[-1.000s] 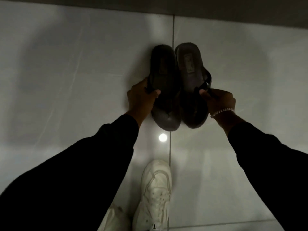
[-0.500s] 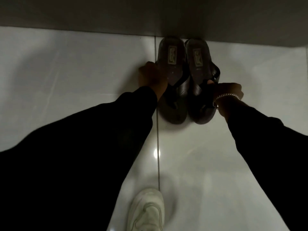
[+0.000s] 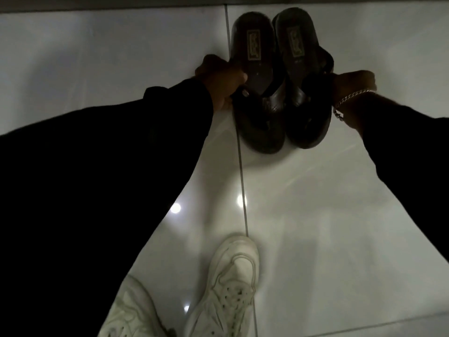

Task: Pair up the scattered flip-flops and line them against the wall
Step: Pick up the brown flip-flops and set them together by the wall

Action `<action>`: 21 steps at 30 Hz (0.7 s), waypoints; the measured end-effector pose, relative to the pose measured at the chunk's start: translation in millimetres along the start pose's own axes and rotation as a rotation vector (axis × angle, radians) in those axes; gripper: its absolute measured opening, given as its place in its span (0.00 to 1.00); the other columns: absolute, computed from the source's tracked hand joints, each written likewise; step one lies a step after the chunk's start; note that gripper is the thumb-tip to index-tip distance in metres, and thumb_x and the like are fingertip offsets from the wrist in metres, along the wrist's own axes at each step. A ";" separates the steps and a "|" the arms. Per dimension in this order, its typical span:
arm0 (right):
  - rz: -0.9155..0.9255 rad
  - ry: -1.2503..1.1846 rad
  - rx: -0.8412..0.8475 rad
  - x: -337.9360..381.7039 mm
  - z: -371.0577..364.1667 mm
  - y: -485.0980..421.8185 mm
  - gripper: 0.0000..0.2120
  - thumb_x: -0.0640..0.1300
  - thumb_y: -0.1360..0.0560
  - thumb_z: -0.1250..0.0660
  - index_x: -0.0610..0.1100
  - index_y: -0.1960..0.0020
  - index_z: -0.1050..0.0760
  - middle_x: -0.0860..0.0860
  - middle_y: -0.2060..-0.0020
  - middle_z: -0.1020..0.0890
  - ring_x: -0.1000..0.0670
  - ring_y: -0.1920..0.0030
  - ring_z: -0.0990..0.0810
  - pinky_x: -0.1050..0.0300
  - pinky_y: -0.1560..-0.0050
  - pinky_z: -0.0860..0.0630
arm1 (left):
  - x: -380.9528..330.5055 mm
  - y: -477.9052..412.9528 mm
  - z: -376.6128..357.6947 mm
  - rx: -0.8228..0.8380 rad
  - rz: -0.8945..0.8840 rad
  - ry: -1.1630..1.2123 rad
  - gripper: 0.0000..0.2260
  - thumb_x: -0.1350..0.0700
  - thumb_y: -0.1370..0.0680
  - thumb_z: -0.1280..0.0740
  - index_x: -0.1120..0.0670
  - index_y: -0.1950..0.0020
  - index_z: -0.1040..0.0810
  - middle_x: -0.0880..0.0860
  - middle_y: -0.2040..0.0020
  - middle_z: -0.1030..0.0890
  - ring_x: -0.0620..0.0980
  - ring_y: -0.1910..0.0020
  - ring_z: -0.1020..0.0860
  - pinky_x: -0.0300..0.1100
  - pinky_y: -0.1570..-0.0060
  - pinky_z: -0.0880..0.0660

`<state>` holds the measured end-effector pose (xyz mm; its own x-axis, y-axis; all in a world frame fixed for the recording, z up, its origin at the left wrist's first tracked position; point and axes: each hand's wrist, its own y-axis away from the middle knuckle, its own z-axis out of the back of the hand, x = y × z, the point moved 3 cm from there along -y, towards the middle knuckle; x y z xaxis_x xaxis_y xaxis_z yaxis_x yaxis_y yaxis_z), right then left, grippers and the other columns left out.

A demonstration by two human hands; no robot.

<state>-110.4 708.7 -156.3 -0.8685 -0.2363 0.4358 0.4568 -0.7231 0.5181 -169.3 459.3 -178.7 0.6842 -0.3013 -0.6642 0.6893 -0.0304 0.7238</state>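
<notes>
Two dark flip-flops, the left flip-flop [image 3: 252,76] and the right flip-flop [image 3: 297,76], are held side by side near the wall [image 3: 97,3], each gripped by one hand, left hand [image 3: 218,79] and right hand [image 3: 352,86].

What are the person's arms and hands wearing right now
Both arms are in long, loose black sleeves reaching the wrists. The left hand is bare, with no jewellery showing. The right hand is bare too, with a silver chain bracelet at its wrist.

Two dark brown flip-flops [image 3: 279,79] are showing pale green heel labels. Black sleeves [image 3: 109,171] and white sneakers [image 3: 228,283] are showing over glossy white tiles [image 3: 328,227].
</notes>
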 end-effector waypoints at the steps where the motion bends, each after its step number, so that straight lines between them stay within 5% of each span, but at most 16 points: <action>1: -0.006 0.014 0.016 -5.2 1.8 3.3 0.22 0.56 0.40 0.32 0.43 0.52 0.24 0.48 0.57 0.24 0.50 0.59 0.25 0.60 0.65 0.30 | 4.7 3.1 -1.1 0.004 0.010 0.004 0.09 0.57 0.27 0.28 0.51 0.63 0.27 0.51 0.62 0.20 0.48 0.66 0.18 0.35 0.79 0.26; 5: -0.010 0.032 0.032 -28.4 6.0 13.8 0.12 0.52 0.33 0.31 0.44 0.65 0.26 0.49 0.64 0.24 0.50 0.63 0.27 0.60 0.63 0.30 | 26.0 13.1 -7.8 0.027 0.032 0.018 0.06 0.57 0.28 0.28 0.55 0.60 0.25 0.56 0.55 0.17 0.54 0.58 0.16 0.45 0.66 0.18; 8: -0.011 0.043 0.022 -38.3 8.0 20.1 0.16 0.50 0.31 0.31 0.44 0.72 0.32 0.50 0.71 0.28 0.49 0.65 0.28 0.58 0.63 0.31 | 37.0 16.8 -8.8 -0.022 0.046 -0.030 0.11 0.54 0.29 0.26 0.57 0.53 0.23 0.58 0.50 0.17 0.57 0.56 0.17 0.48 0.62 0.17; 14: 0.009 0.015 0.021 -49.2 14.0 32.3 0.13 0.51 0.32 0.31 0.43 0.69 0.26 0.52 0.72 0.27 0.53 0.72 0.30 0.62 0.73 0.34 | 49.7 27.0 -17.8 -0.030 0.024 -0.049 0.14 0.52 0.30 0.26 0.58 0.51 0.22 0.60 0.49 0.17 0.59 0.52 0.17 0.54 0.51 0.18; 21: 0.035 -0.063 0.006 -64.1 16.0 40.8 0.18 0.55 0.36 0.27 0.49 0.48 0.17 0.50 0.59 0.18 0.52 0.60 0.20 0.67 0.66 0.30 | 52.9 42.1 -22.4 -0.142 -0.056 -0.216 0.18 0.50 0.30 0.26 0.61 0.47 0.20 0.60 0.47 0.18 0.57 0.51 0.18 0.46 0.54 0.19</action>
<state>-33.0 704.7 -151.4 -0.8383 -0.2199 0.4989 0.4878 -0.7112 0.5061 -98.8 463.4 -187.5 0.5874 -0.5001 -0.6363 0.7619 0.0764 0.6432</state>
